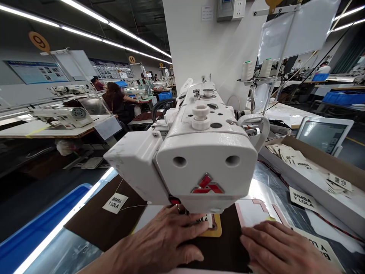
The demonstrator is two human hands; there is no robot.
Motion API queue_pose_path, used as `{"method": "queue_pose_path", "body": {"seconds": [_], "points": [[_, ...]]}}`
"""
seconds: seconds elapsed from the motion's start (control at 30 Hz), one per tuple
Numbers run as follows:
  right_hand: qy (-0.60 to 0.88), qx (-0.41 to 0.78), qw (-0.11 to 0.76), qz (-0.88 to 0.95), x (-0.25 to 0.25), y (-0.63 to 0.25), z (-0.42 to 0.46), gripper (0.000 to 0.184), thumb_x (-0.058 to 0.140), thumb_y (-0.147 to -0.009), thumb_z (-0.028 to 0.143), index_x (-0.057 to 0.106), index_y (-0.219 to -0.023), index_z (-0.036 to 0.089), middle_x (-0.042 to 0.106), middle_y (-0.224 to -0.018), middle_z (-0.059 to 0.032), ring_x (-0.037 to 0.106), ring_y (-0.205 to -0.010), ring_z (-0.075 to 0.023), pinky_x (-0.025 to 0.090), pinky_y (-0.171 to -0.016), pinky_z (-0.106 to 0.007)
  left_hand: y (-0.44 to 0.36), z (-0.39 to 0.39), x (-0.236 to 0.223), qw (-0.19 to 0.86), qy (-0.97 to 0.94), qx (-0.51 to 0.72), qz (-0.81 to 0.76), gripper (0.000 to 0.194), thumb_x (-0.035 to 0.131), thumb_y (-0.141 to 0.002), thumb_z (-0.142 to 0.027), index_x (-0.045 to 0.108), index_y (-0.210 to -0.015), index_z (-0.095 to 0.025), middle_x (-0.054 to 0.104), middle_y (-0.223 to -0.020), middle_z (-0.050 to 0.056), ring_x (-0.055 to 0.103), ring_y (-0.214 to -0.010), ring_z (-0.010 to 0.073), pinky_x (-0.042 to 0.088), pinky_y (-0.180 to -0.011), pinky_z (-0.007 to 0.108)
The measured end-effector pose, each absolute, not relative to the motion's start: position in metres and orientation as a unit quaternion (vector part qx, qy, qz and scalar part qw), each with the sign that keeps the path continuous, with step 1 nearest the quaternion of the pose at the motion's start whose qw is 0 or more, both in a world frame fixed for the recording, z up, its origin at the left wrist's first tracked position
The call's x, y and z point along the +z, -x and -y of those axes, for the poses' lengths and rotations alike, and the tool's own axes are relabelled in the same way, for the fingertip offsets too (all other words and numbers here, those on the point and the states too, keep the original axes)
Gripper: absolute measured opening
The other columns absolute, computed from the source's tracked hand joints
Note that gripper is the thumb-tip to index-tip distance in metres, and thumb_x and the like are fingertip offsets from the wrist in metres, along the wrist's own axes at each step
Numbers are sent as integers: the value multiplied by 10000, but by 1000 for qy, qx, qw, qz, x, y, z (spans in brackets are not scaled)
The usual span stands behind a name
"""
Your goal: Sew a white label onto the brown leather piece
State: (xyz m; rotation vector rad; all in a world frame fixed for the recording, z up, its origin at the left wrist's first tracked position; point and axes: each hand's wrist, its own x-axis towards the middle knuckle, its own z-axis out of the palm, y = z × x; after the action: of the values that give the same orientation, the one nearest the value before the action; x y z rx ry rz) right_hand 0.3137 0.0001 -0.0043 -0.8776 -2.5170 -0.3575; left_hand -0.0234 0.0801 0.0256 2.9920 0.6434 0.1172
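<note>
White sewing machine (207, 152) with red three-diamond emblem fills the middle of the view. Brown panel (225, 249) lies on the counter (85, 249) below its head. On the panel, a yellow frame (217, 231); within it, a white label (202, 219), only part of the lettering readable ("LOLA"), the rest hidden by the head and the hand.

Left hand (171, 234): palm down, fingers released and spread, fingertips resting at the label and panel; ring on one finger, close under the machine head. Right hand (281, 247): flat at the panel's right edge, fingers released, together and outstretched, beside a pink-edged sheet (252, 213).

To the left, another brown piece (104, 215) carries a "BIMBA Y LOLA" label (115, 203) with thread trailing from it. To the right, a long box (299, 179) of similar labels, one loose label (303, 198) just beside it. Screen (323, 133) behind the box. Blue bin (57, 222) at lower left. Seated person (116, 97) at a station, left background.
</note>
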Motion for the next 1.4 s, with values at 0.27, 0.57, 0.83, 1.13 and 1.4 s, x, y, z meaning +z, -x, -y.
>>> {"method": "queue_pose_path", "body": {"seconds": [0.27, 0.57, 0.83, 1.13, 1.4], "points": [[337, -133, 253, 897, -5, -318, 3, 245, 452, -1119, 207, 691, -1170, 191, 822, -1020, -16, 788, -818, -189, 643, -742, -302, 22, -77, 27, 57, -971, 49, -226, 677, 877, -920, -430, 578, -1513, -300, 601, -1512, 16, 662, -1255, 332, 552, -1052, 425], [344, -135, 288, 883, -11, -311, 3, 279, 408, -1148, 240, 682, -1140, 187, 807, -969, -19, 759, -786, -175, 614, -729, -290, 21, -78, 29, 47, -973, 40, -223, 691, 878, -911, -484, 584, -1508, -295, 622, -1485, 33, 696, -1213, 332, 576, -1052, 439], [381, -83, 246, 887, -3, -310, 10, 336, 356, -1157, 224, 689, -1181, 190, 784, -1031, -25, 743, -865, -180, 610, -808, -314, 25, -77, 26, 59, -969, -2, -239, 678, 839, -956, -405, 522, -1554, -355, 511, -1585, -18, 609, -1358, 324, 532, -1133, 463], [396, -118, 249, 876, 2, -314, 9, 357, 350, -1153, 230, 707, -1142, 206, 795, -973, -11, 757, -809, -180, 603, -693, -307, 26, -80, 20, 67, -967, 11, -246, 664, 760, -1021, -427, 440, -1602, -387, 528, -1580, -25, 588, -1375, 307, 501, -1160, 471], [394, -128, 249, 876, 4, -318, 6, 406, 318, -1168, 266, 720, -1142, 220, 806, -1061, 10, 771, -867, -171, 620, -766, -313, 17, -87, 26, 87, -946, -30, -312, 627, 761, -1016, -422, 486, -1579, -393, 654, -1437, 78, 723, -1135, 345, 613, -965, 485]]}}
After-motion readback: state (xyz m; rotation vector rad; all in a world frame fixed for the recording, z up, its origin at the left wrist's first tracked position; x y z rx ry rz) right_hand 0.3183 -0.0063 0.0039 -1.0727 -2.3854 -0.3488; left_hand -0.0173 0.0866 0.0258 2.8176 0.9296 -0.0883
